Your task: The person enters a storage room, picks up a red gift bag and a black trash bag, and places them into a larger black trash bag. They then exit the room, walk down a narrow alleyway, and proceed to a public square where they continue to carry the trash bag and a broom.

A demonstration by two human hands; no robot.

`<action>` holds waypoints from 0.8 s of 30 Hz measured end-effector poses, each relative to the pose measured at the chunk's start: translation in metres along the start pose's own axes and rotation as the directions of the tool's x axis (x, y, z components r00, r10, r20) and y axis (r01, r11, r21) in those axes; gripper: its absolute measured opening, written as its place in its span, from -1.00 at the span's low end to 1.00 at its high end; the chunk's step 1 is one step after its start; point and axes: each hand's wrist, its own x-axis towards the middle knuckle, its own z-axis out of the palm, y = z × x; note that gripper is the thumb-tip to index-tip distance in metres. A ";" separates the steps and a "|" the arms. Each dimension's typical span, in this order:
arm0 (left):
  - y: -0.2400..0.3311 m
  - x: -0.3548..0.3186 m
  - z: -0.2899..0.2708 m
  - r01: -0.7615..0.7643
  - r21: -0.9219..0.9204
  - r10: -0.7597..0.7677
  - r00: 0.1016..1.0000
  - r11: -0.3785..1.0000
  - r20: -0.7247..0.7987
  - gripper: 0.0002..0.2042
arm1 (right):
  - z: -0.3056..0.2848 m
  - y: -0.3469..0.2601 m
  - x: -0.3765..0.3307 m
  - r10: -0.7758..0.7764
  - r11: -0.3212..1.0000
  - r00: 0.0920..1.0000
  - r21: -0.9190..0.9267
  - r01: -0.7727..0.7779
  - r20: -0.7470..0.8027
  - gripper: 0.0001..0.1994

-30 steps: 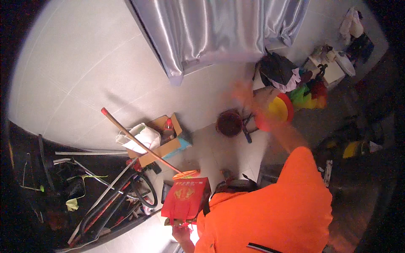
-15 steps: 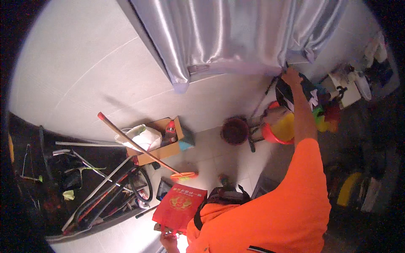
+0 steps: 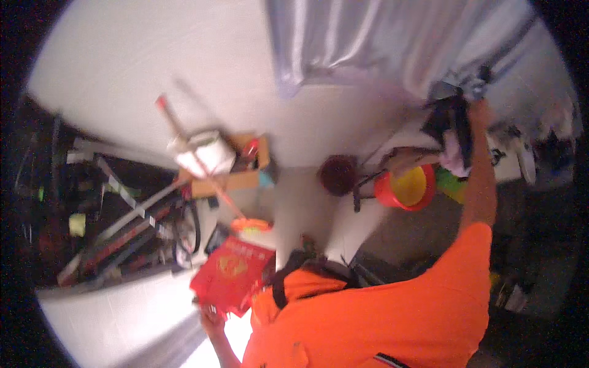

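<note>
My left hand [image 3: 213,319] is at the lower left, closed at the edge of a red bag [image 3: 233,273] with a gold emblem. The bag hangs beside my body. My right arm stretches up to the far right, and my right hand [image 3: 478,112] is beside dark hanging cloth [image 3: 451,119] with a pale pink piece [image 3: 454,153]. Motion blur smears its fingers, so its grip cannot be made out. A blurred grey-blue item [image 3: 472,83] shows just above that hand, near the shiny silver curtain [image 3: 368,43].
A red basin with a yellow inside [image 3: 410,187] and a dark red bucket [image 3: 338,175] stand below the curtain. Left of them is a cardboard box [image 3: 230,183] with a white bag [image 3: 205,153]. A long-handled orange tool [image 3: 251,224] leans across it. Poles and tubes [image 3: 132,202] clutter the far left.
My right hand has moved right, from the curtain's lower edge to beside the dark cloth. The view has shifted and blurred. My left hand still keeps the red bag.
</note>
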 end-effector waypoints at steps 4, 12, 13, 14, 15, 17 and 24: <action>0.016 0.015 -0.034 0.170 0.060 -0.179 0.965 0.984 0.192 -0.74 | -0.113 -0.030 -0.007 0.001 0.866 0.997 0.498 -0.037 0.073 -0.72; 0.013 0.010 -0.085 0.125 -0.172 -0.078 0.964 0.977 0.256 -0.73 | -0.303 -0.216 -0.137 -0.611 0.115 0.750 0.966 -0.233 0.253 -0.78; 0.011 0.008 -0.080 0.104 -0.163 -0.064 0.971 0.981 0.231 -0.75 | -0.312 -0.236 -0.154 -0.694 0.056 0.687 0.968 -0.246 0.215 -0.79; 0.011 0.008 -0.083 0.160 -0.157 -0.073 0.889 0.975 0.452 -0.77 | -0.317 -0.260 -0.173 -0.760 -0.030 0.626 0.953 -0.300 0.173 -0.78; 0.014 0.001 -0.064 0.091 -0.133 -0.019 0.884 0.987 0.466 -0.82 | -0.325 -0.281 -0.195 -0.816 -0.104 0.565 0.931 -0.351 0.122 -0.77; 0.016 -0.007 -0.051 0.024 -0.190 0.033 0.957 0.981 0.289 -0.79 | -0.331 -0.325 -0.233 -0.917 -0.153 0.395 0.963 -0.221 -0.055 -0.76; 0.031 -0.031 -0.042 0.002 -0.201 0.019 0.995 0.980 0.101 -0.84 | -0.367 -0.449 -0.385 -0.926 -0.377 0.028 0.924 -0.057 -0.376 -0.78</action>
